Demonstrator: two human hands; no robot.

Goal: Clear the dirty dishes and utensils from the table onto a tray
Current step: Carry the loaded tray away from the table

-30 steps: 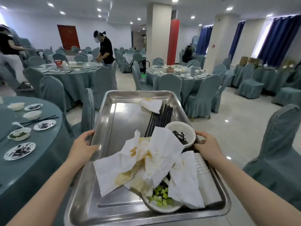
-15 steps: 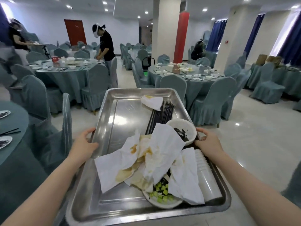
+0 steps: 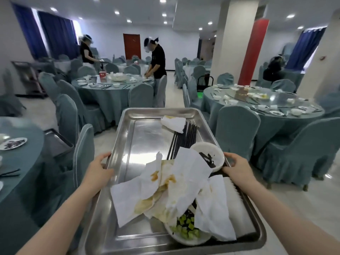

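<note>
Right up close, the metal tray (image 3: 147,140) is carried level, the left hand (image 3: 99,169) gripping its left rim and the right hand (image 3: 239,167) clamped on the right rim. Stained napkins (image 3: 176,188) lie heaped over a plate (image 3: 185,236) of green scraps, with a dirty bowl (image 3: 209,155) and black chopsticks (image 3: 184,138) behind. Farther off stand round tables (image 3: 110,96) with blue-grey covered chairs (image 3: 237,129).

One tray (image 3: 128,144), two bowls (image 3: 207,155), one stack of cups (image 3: 237,208), two hands (image 3: 99,168).
</note>
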